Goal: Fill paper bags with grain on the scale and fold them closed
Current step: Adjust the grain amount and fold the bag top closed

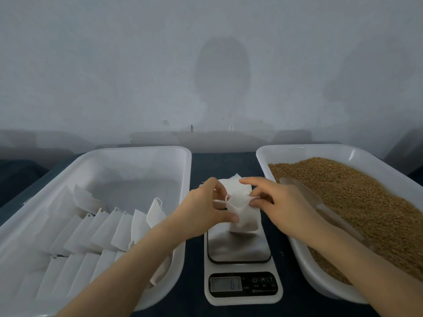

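Both my left hand (207,204) and right hand (278,202) pinch the paper bag (242,213) standing on the scale (239,248); I should spread its mouth wide and keep it upright for the grain (357,202).

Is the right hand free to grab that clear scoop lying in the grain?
Probably not yet: the right hand is holding the paper bag open. The scoop lies uncovered just beside it, so reaching looks easy once released.

White paper bag on the scale, grain beside it

The small white bag (243,219) stands on the steel plate of the scale (238,248), mouth pinched open. Brown grain (357,202) fills the right-hand tray (297,148); folded bags (96,229) lie in rows in the left tray (137,149).
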A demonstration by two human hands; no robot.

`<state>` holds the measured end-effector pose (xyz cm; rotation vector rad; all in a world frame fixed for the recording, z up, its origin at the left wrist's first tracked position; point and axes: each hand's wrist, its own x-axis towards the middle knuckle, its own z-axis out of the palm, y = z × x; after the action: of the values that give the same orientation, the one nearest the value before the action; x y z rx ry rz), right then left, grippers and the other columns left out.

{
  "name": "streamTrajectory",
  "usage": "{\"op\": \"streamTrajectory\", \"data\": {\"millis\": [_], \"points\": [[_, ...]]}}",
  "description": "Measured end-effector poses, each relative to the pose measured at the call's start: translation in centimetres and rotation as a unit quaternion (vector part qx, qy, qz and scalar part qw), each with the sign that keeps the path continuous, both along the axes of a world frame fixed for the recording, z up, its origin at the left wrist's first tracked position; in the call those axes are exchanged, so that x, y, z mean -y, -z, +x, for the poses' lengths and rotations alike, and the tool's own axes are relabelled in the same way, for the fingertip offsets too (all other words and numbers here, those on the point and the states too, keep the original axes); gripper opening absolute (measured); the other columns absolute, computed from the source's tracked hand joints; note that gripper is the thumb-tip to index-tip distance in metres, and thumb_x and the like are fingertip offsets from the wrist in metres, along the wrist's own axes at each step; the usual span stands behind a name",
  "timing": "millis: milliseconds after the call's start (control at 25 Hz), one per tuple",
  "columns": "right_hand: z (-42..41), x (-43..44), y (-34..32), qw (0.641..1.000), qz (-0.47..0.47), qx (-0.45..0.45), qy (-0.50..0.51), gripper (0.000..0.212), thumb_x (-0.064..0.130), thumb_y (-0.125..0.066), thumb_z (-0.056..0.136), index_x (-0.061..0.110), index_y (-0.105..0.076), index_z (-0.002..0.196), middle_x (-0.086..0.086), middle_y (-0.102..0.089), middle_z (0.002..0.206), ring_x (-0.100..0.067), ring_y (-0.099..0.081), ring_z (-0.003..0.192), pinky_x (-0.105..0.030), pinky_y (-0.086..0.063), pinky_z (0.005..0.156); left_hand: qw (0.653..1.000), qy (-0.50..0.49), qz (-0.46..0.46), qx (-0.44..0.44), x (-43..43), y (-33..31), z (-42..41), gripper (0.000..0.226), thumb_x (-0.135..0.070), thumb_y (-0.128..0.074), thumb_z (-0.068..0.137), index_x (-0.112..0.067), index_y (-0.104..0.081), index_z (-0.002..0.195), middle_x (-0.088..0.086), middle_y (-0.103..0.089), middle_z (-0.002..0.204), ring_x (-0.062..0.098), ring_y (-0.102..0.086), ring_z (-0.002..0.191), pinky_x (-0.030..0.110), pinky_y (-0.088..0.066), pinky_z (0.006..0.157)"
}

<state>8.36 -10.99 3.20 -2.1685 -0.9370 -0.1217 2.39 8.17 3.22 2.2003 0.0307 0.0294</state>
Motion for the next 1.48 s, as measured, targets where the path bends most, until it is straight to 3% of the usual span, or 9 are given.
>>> {"op": "streamTrajectory", "data": {"millis": [40,120,200,280,520,760,920,1480], "points": [[-0.1,-0.1,0.0,1.000,0.003,0.006,-0.002,0.045,0.008,-0.064,0.087,0.032,-0.057,0.124,0.018,-0.064,0.081,0.008,-0.057,0.088,0.000,-0.037,0.079,1.000,0.001,0.002,-0.014,0.1,0.0,0.0,0.045,-0.028,-0.084,0.069,-0.033,-0.051,0.098,-0.011,-0.069,0.094,0.004,-0.067,0.088,0.020,-0.052,0.081],[-0.2,-0.1,0.0,1.000,0.011,0.011,-0.004,0.045,0.007,-0.064,0.087,0.030,-0.057,0.125,0.018,-0.063,0.081,0.007,-0.057,0.090,0.000,-0.037,0.079,0.998,-0.006,0.059,0.000,0.2,0.1,0.0,0.047,-0.031,-0.081,0.073,-0.034,-0.055,0.112,-0.015,-0.068,0.079,-0.010,-0.062,0.076,0.007,-0.045,0.071],[0.0,0.0,0.0,1.000,0.019,0.010,0.003,0.044,0.006,-0.063,0.087,0.029,-0.058,0.125,0.017,-0.063,0.082,0.006,-0.057,0.089,0.000,-0.037,0.078,0.995,-0.023,0.093,0.026,0.0,-0.1,-0.1,0.036,-0.028,-0.076,0.079,-0.028,-0.064,0.113,-0.019,-0.060,0.066,-0.016,-0.055,0.062,0.000,-0.040,0.060],[0.2,0.2,0.0,1.000,0.026,0.004,0.017,0.042,0.006,-0.063,0.088,0.029,-0.059,0.123,0.017,-0.064,0.081,0.008,-0.057,0.087,0.000,-0.037,0.075,0.995,-0.028,0.091,0.039,-0.4,0.0,-0.2,0.029,-0.024,-0.074,0.081,-0.024,-0.069,0.109,-0.020,-0.059,0.067,-0.015,-0.056,0.061,-0.002,-0.039,0.060],[-0.1,0.6,0.5,1.000,0.002,-0.017,0.016,0.038,0.012,-0.065,0.087,0.030,-0.061,0.120,0.019,-0.064,0.083,0.011,-0.055,0.087,0.002,-0.036,0.075,0.999,-0.012,0.051,-0.003,-0.5,0.1,-0.3,0.010,-0.014,-0.070,0.085,-0.015,-0.075,0.093,-0.003,-0.070,0.075,0.010,-0.070,0.065,0.017,-0.057,0.067],[-0.4,1.0,1.3,0.998,-0.027,-0.047,0.024,0.045,0.024,-0.069,0.084,0.038,-0.055,0.124,0.019,-0.062,0.093,0.012,-0.055,0.089,0.000,-0.040,0.072,0.999,0.005,0.037,-0.038,-0.3,0.3,-0.2,0.019,-0.015,-0.073,0.082,-0.014,-0.071,0.101,0.010,-0.070,0.090,0.023,-0.071,0.075,0.032,-0.060,0.072],[-0.2,1.1,1.5,0.998,-0.023,-0.056,0.034,0.044,0.023,-0.068,0.085,0.038,-0.054,0.124,0.019,-0.064,0.094,0.011,-0.057,0.088,-0.005,-0.041,0.075,0.998,0.010,0.031,-0.045,-0.4,0.5,0.0,0.024,-0.017,-0.075,0.081,-0.015,-0.071,0.105,0.010,-0.070,0.091,0.023,-0.071,0.075,0.033,-0.060,0.071],[-0.4,1.1,1.5,0.997,-0.036,-0.058,0.042,0.043,0.020,-0.065,0.088,0.035,-0.054,0.126,0.021,-0.062,0.094,0.015,-0.054,0.088,0.005,-0.037,0.072,0.998,0.014,0.040,-0.041,-0.3,0.7,0.0,0.022,-0.016,-0.073,0.082,-0.016,-0.071,0.104,0.009,-0.071,0.091,0.024,-0.071,0.076,0.035,-0.060,0.074]]}}
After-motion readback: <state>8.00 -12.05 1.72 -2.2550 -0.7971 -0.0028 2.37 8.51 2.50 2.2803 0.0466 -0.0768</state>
